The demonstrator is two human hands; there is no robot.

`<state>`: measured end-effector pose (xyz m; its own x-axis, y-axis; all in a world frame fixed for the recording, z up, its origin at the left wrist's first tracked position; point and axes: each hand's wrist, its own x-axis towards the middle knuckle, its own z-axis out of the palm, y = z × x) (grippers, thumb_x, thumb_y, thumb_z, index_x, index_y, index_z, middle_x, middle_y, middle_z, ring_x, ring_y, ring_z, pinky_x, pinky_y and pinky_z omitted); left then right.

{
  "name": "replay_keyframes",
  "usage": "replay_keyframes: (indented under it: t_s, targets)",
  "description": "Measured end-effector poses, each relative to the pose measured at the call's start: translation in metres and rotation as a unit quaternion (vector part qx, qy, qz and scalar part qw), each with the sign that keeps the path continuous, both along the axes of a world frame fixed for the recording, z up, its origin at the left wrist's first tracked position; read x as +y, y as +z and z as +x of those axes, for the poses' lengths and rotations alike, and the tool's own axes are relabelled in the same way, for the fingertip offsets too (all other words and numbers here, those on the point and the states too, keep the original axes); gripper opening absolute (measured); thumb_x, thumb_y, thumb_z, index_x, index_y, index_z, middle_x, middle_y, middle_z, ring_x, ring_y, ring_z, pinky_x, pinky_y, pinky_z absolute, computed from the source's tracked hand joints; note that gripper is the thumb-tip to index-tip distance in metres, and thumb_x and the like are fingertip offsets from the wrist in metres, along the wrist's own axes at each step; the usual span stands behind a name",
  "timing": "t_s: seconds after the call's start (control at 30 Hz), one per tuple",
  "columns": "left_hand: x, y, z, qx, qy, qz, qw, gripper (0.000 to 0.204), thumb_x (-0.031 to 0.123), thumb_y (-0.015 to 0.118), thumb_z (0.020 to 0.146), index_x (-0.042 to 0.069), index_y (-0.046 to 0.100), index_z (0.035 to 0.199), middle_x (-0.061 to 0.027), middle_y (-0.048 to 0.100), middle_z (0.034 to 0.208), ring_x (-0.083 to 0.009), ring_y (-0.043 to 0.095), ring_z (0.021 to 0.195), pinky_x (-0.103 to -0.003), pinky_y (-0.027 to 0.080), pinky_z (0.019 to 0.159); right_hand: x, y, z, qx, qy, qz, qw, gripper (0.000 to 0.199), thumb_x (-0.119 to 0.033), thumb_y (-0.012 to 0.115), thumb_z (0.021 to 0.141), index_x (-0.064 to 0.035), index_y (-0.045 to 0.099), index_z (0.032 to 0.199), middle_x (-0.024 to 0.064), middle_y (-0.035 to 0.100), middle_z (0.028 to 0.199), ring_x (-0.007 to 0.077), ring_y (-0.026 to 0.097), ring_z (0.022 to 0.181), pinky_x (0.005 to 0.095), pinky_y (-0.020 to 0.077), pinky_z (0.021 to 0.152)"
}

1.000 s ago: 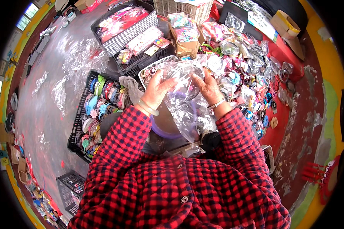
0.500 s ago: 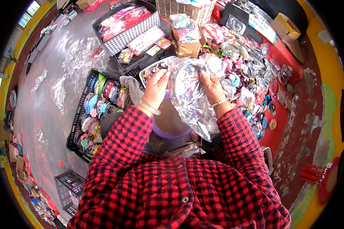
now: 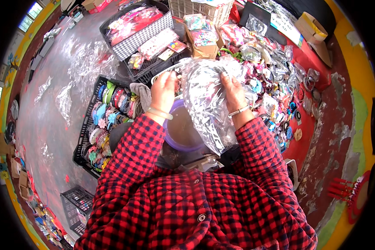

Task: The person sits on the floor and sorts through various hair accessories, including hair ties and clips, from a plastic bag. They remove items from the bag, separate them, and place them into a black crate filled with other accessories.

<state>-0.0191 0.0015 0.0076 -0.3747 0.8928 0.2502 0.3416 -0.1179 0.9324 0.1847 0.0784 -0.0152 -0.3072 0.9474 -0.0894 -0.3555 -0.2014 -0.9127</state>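
A crinkled clear plastic bag [image 3: 207, 112] hangs upright in front of me, its lower end reaching over a purple-rimmed tub. The thumb of my right hand [image 3: 236, 96] presses on the bag's upper right side, and its other fingers are behind the plastic. Just off the bag's left side is my left hand [image 3: 163, 92], its fingers curled together; whether they pinch anything is hidden. The purple tub [image 3: 169, 137] holds murky, brownish contents. Behind my left hand is a white basket [image 3: 157, 76], partly covered.
A black crate [image 3: 80, 146] of colourful headbands stands on the left beside a grey cloth [image 3: 142, 95]. Stacked dark baskets [image 3: 142, 37] and a cardboard box [image 3: 205, 51] stand ahead. Hair accessories [image 3: 275, 89] are heaped on the right. Loose plastic film [image 3: 89, 60] litters the floor.
My left hand has moved left, away from the bag's edge. The bag has turned and spread flatter, and the dark ring seen in it before no longer shows clearly. My right hand keeps its hold.
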Motion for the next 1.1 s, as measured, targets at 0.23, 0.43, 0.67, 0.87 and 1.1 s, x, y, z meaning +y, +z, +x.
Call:
replay_keyframes:
  t_s: [0.23,0.43,0.67,0.87,1.1]
  targets:
    - [-0.009,0.004,0.028,-0.004,-0.111,0.083,0.990,0.021,0.019,0.052,0.092,-0.001,0.056,0.095,-0.0011,0.057,0.081,-0.0062,0.052,0.074,-0.020,0.043,0.066,0.001,0.007,0.003,-0.081,-0.084,0.059,0.991,0.048,-0.017,0.068,0.078,0.0017,0.046,0.115,0.0112,0.060,0.096,0.0157,0.057,0.084,0.0286,0.0470,0.072]
    - [-0.006,-0.014,0.047,-0.321,-0.297,-0.027,0.899,0.057,0.030,0.053,0.091,-0.002,0.032,0.132,-0.0097,0.040,0.130,-0.0162,0.039,0.120,-0.031,0.032,0.100,-0.035,0.020,-0.027,-0.354,-0.094,0.370,0.854,0.069,-0.018,0.072,0.067,-0.0008,0.040,0.125,0.0193,0.052,0.112,0.0320,0.052,0.100,0.0388,0.0420,0.087]
    - [-0.008,0.010,0.035,-0.474,-0.199,-0.001,0.858,0.040,0.013,0.060,0.086,0.004,0.044,0.121,-0.0041,0.056,0.108,-0.0146,0.054,0.100,-0.029,0.044,0.087,-0.057,0.033,-0.030,-0.220,0.074,0.344,0.910,0.047,-0.005,0.064,0.073,-0.0041,0.051,0.118,0.0148,0.053,0.111,0.0276,0.052,0.104,0.0360,0.0428,0.088]
    - [-0.007,0.015,0.027,-0.438,-0.246,-0.006,0.865,0.044,0.004,0.060,0.082,0.004,0.044,0.123,-0.0048,0.057,0.109,-0.0129,0.055,0.099,-0.027,0.044,0.087,-0.021,0.035,-0.008,-0.272,-0.124,0.345,0.890,0.048,-0.006,0.067,0.076,-0.0049,0.050,0.121,0.0113,0.055,0.111,0.0223,0.051,0.106,0.0343,0.0409,0.091]
    - [-0.017,0.027,0.032,-0.393,-0.348,-0.037,0.850,0.057,-0.005,0.059,0.076,0.003,0.039,0.129,-0.0057,0.050,0.122,-0.0166,0.047,0.114,-0.031,0.036,0.098,-0.001,0.036,0.025,0.022,0.108,0.017,0.994,0.048,-0.003,0.070,0.075,-0.0008,0.050,0.119,0.0062,0.059,0.107,0.0136,0.056,0.096,0.0265,0.0449,0.084]
